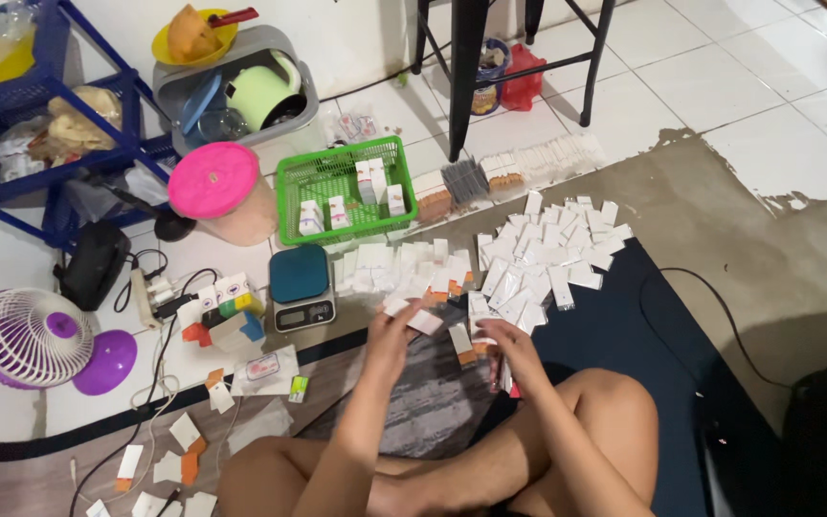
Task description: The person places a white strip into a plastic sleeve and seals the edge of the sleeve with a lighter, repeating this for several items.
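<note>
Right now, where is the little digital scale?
In the head view, the scale sits on the floor left of centre, just below the green basket, beside the pile of small white boxes, ahead of the left hand.

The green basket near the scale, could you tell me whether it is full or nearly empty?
Nearly empty: the green basket holds only a few small white boxes, with most of its mesh floor bare.

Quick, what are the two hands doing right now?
Left hand: grip closed on a small white box.
Right hand: closed around a small white packet; details too blurry.
</note>
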